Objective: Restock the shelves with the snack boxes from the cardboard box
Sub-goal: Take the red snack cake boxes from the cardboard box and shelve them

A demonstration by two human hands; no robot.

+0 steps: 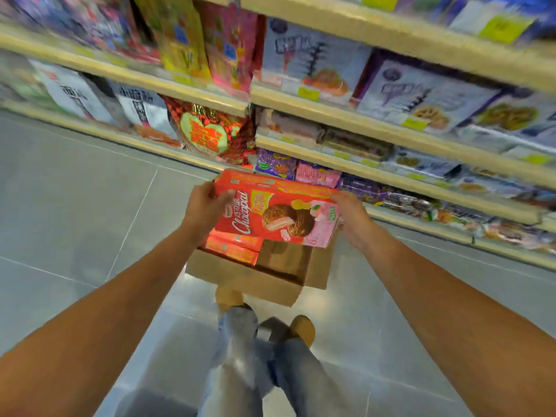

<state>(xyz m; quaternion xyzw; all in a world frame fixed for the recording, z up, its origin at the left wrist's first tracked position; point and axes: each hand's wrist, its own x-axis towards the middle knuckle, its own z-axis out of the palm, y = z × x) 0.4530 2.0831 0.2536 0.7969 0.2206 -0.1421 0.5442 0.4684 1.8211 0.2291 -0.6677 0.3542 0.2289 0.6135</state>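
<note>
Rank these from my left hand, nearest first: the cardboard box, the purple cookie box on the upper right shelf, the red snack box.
1. Red snack box: held by the left hand at its left end.
2. Cardboard box: just below, under that box.
3. Purple cookie box: high up, far right.
</note>
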